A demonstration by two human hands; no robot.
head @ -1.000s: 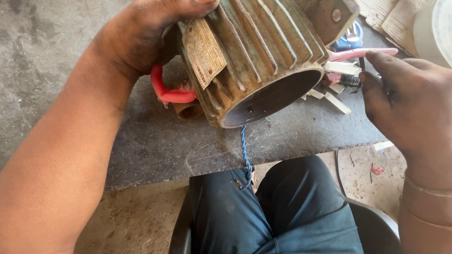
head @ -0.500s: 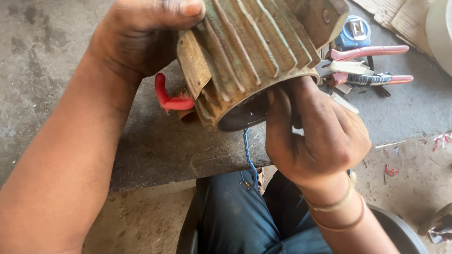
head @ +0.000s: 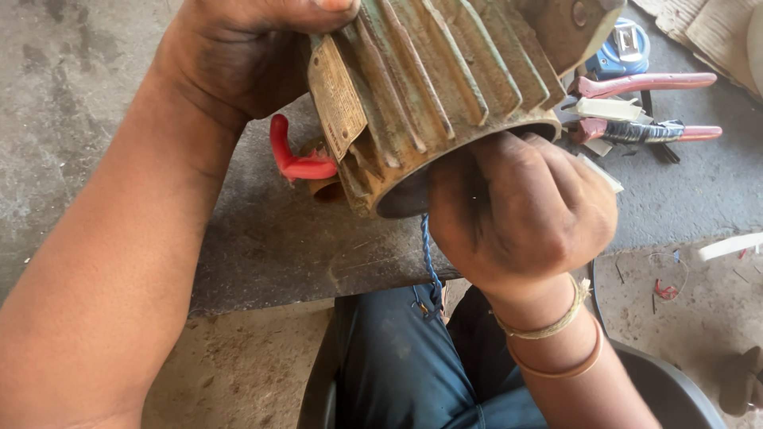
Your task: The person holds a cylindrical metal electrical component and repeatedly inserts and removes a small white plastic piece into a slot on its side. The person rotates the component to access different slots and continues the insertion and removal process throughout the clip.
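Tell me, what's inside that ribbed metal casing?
The right hand covers the open end of the ribbed metal casing, its fingers going into the bore, so only a dark sliver of hollow shows. The left hand grips the top. Anything deeper is hidden.

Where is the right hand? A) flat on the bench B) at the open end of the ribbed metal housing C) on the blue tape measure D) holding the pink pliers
B: the right hand is curled at the open end of the housing, fingers reaching inside, while the left hand grips the housing from above; the pliers lie untouched behind on the bench.
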